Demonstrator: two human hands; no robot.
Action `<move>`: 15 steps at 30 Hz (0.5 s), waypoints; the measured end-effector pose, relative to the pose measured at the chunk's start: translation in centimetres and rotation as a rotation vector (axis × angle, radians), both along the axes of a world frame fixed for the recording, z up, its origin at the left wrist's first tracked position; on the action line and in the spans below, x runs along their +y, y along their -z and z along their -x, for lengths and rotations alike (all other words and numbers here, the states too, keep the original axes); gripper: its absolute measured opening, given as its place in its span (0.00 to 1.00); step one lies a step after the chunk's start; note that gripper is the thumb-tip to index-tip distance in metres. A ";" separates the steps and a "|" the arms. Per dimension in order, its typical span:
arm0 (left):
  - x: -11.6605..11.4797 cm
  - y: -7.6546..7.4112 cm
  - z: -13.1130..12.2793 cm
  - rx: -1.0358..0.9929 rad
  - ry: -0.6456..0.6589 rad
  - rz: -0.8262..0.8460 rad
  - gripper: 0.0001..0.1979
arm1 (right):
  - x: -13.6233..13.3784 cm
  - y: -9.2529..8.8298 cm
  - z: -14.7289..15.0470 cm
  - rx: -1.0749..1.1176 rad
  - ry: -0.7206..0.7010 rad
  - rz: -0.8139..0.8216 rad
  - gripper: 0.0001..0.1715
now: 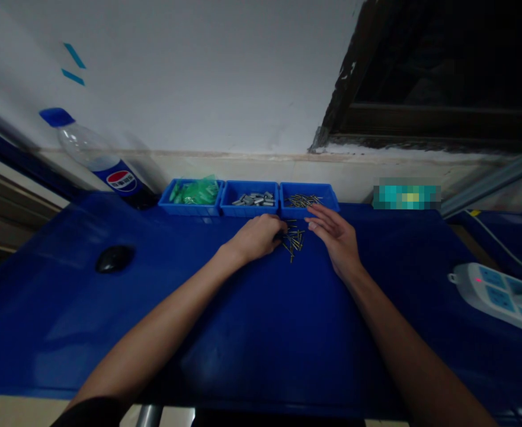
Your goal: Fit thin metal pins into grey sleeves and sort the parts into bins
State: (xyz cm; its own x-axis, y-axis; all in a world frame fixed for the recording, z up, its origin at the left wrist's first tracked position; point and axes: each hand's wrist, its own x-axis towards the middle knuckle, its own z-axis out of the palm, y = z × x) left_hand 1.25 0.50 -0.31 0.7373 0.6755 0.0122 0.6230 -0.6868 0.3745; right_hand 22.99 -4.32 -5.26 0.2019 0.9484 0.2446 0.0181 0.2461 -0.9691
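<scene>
A small heap of thin metal pins [294, 239] lies on the blue table top [261, 332] just in front of three blue bins. My left hand [257, 236] rests knuckles up at the heap's left edge, fingers curled, its fingertips touching the pins. My right hand [334, 233] lies to the right of the heap with fingers stretched out and together, holding nothing. The right bin [308, 200] holds more pins, the middle bin [250, 199] holds small grey metal pieces, and the left bin [191, 196] holds green plastic bags.
A Pepsi bottle with a blue cap [96, 160] leans by the wall at the left. A black mouse [114, 258] sits on the table's left part. A white power strip [500, 293] with a red light lies at the right edge.
</scene>
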 end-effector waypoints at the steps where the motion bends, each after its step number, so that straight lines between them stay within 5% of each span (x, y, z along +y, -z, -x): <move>1: -0.1 -0.1 -0.1 0.019 -0.005 -0.006 0.15 | 0.0 0.0 0.1 -0.004 0.004 0.007 0.25; 15: -0.4 -0.5 -0.3 0.071 -0.044 -0.114 0.09 | -0.2 -0.2 0.4 0.036 -0.001 0.046 0.21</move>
State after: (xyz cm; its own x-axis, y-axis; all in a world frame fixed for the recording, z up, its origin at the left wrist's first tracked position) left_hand 1.56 0.12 0.15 0.7089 0.7043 0.0392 0.6756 -0.6939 0.2492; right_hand 22.56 -4.51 -5.10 0.2083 0.9588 0.1932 -0.0172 0.2011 -0.9794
